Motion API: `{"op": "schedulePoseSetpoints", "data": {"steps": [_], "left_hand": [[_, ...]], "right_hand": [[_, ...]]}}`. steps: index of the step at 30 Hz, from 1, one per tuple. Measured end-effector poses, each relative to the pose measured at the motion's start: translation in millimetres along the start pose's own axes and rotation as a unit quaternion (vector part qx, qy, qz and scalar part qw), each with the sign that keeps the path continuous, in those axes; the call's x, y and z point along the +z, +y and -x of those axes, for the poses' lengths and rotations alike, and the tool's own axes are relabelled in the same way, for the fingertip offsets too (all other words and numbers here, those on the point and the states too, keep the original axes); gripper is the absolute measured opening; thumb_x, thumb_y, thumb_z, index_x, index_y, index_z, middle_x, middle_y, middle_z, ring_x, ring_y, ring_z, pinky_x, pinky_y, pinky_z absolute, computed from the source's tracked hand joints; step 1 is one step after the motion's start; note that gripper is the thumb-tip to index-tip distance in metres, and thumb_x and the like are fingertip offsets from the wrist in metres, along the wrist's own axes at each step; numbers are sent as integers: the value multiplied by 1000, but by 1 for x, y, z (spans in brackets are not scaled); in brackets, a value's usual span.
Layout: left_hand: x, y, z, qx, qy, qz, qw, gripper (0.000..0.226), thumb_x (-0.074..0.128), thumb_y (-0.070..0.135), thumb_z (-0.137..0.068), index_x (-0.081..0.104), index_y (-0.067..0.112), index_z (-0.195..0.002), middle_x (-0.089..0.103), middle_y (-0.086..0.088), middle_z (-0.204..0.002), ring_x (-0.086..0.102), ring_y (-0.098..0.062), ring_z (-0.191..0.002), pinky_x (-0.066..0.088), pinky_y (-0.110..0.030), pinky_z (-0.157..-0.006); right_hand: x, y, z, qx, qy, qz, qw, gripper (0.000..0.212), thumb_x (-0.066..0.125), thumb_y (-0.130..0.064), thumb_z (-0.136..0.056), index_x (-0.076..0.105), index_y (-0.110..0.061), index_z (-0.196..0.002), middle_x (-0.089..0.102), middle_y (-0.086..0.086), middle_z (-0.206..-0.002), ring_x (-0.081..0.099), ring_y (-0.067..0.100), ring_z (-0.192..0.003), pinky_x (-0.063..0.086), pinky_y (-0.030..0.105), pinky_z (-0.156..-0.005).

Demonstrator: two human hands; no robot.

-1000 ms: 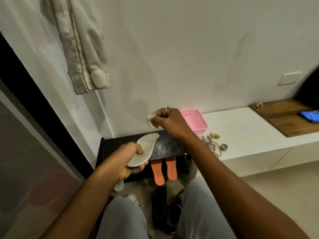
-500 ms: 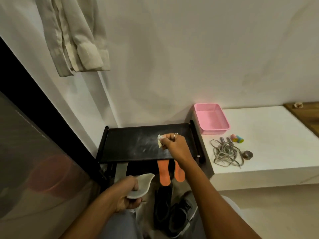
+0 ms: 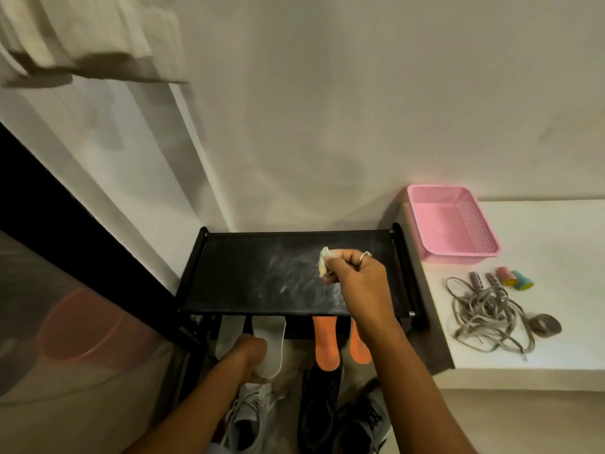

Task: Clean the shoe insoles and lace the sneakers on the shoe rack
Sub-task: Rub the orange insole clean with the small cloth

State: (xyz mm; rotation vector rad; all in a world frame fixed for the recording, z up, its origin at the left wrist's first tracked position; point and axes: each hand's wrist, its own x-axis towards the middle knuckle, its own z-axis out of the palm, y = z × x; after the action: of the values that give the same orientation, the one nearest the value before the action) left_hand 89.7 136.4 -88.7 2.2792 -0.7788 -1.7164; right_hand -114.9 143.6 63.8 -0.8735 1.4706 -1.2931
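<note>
White insole (image 3: 270, 347) in left hand (image 3: 250, 352), long axis toward rack (image 3: 245, 273)

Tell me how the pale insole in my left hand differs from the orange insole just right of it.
Colour: the pale insole is off-white; the orange insole is bright orange.
Contact: the left hand grips the pale insole, while no hand touches the orange insole; the right hand pinches a cloth wad above the rack.
Shared: both stick out toward you from under the shoe rack's black top shelf.
</note>
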Motion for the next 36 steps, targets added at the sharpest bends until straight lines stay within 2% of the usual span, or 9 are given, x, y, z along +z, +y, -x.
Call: {"op": "schedulePoseSetpoints", "data": {"steps": [4, 8, 12, 16, 21, 25, 29, 32, 36], "left_hand": [[9, -18, -100, 37, 28, -65, 997, 36, 48, 6, -95, 54, -4, -130, 61, -24, -122, 62, -40, -107, 56, -52, -91], [17, -19, -148, 65, 39, -90, 993, 55, 49, 2, -92, 41, 3, -147, 57, -22, -135, 61, -39, -114, 56, -44, -94], [28, 5, -112, 76, 73, -110, 988, 63, 48, 2, -99, 24, 7, -157, 46, -20, -146, 56, -37, -120, 52, -41, -92], [36, 13, -115, 44, 83, -159, 983, 50, 49, 10, -102, 36, 3, -150, 50, -20, -139, 57, -35, -118, 53, -34, -90], [45, 14, -124, 39, 94, -225, 969, 33, 40, 9, -105, 51, -9, -130, 52, -18, -99, 59, -38, -115, 47, -34, -72], [46, 16, -123, 52, 124, -282, 950, 30, 44, 13, -101, 55, -2, -125, 55, -19, -124, 56, -33, -117, 43, -29, -81], [61, 20, -105, 61, 146, -365, 917, 47, 46, 29, -102, 43, 7, -143, 39, -21, -149, 41, -36, -135, 41, -42, -109], [90, 18, -94, 118, 105, -353, 922, 42, 47, 32, -98, 48, 14, -136, 51, -15, -140, 54, -32, -124, 49, -40, -100], [128, -2, -135, 142, 35, -240, 960, 58, 50, 67, -73, 54, 32, -120, 65, 1, -116, 67, -20, -94, 59, -42, -83]], "right_hand": [[-1, 8, -8, 13, 1, -23, 1000, 10, 69, -18, -94, 77, -13, -90, 76, 0, -81, 70, 11, -75, 58, 24, -76], [-1, 16, -15, 25, 1, -31, 999, 10, 69, -18, -95, 77, -13, -92, 76, 1, -82, 71, 13, -79, 60, 30, -83], [-4, 19, -22, 40, 6, -33, 999, 9, 67, -16, -95, 76, -16, -94, 76, -3, -79, 70, 6, -73, 57, 19, -73], [-5, 19, -25, 51, 2, -45, 998, 10, 66, -14, -96, 75, -14, -93, 75, -6, -73, 67, 1, -66, 49, 10, -61], [-5, 20, -26, 61, 8, -44, 997, 10, 66, -16, -96, 75, -16, -90, 75, -6, -73, 65, 0, -64, 46, 8, -57], [-7, 19, -26, 67, 11, -44, 997, 10, 66, -17, -96, 75, -16, -92, 75, -6, -74, 65, -1, -63, 44, 7, -54], [-8, 16, -25, 67, 14, -59, 996, 10, 67, -18, -96, 74, -14, -92, 73, -8, -70, 64, -3, -62, 44, 7, -53], [-9, 15, -26, 70, 18, -69, 995, 8, 67, -17, -95, 75, -14, -94, 75, -7, -73, 65, -2, -63, 45, 7, -55], [-9, 18, -26, 74, 17, -75, 994, 9, 68, -18, -95, 75, -15, -97, 75, -5, -77, 65, 0, -66, 46, 4, -59]]}}
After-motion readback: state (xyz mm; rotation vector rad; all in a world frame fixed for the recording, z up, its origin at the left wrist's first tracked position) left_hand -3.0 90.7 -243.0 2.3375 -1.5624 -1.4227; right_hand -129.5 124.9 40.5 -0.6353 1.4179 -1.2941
